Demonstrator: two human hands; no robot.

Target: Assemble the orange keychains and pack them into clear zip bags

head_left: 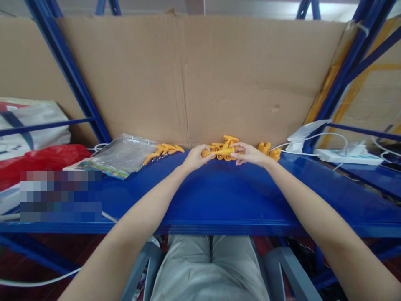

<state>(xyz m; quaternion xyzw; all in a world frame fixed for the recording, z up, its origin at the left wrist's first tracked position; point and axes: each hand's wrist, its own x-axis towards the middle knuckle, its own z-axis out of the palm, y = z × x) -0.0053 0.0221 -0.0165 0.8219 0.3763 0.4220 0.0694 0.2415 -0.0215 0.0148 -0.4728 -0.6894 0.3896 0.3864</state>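
Note:
Both of my hands are at the back of the blue shelf, close to the cardboard. Between thumb and fingers, my left hand (196,159) pinches the rounded left end of an orange plastic piece (224,152). The fingertips of my right hand (250,154) grip its right side; whether this is one long piece or two meeting ones, I cannot tell. Directly behind and below lie more orange plastic parts (230,139), some with round openings. Several orange-handled corkscrews (164,149) with metal spirals lie to the left. Beside my right wrist are more orange pieces (275,154), partly hidden.
A clear plastic bag (125,152) lies left of the corkscrews, next to a red bag (46,161). At the right are a white power strip (347,156) and cables. Cardboard (219,75) walls off the back; blue metal posts (73,75) frame the shelf (225,196).

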